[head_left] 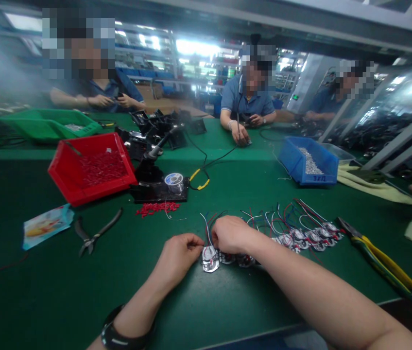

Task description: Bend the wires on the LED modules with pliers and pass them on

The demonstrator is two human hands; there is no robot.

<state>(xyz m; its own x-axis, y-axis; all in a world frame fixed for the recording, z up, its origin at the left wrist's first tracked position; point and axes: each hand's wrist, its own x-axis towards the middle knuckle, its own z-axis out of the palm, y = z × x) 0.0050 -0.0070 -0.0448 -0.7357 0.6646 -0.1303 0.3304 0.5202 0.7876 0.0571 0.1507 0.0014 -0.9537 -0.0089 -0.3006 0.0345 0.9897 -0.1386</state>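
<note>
A green desk [228, 301] lies under both hands. Beyond the left hand [179, 253] sits a red bin [91, 167], with black pliers [94, 236] nearer. Both the left and right hand [231, 234] pinch thin wires [206, 228] of a small silver disc [210, 258] lying between them.

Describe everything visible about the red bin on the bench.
The red bin is an open-topped plastic tray with sloped walls, standing tipped so its inside faces the camera. Small red parts fill its floor. It sits on the green bench, left of the soldering stand, with nothing gripping it.
</note>
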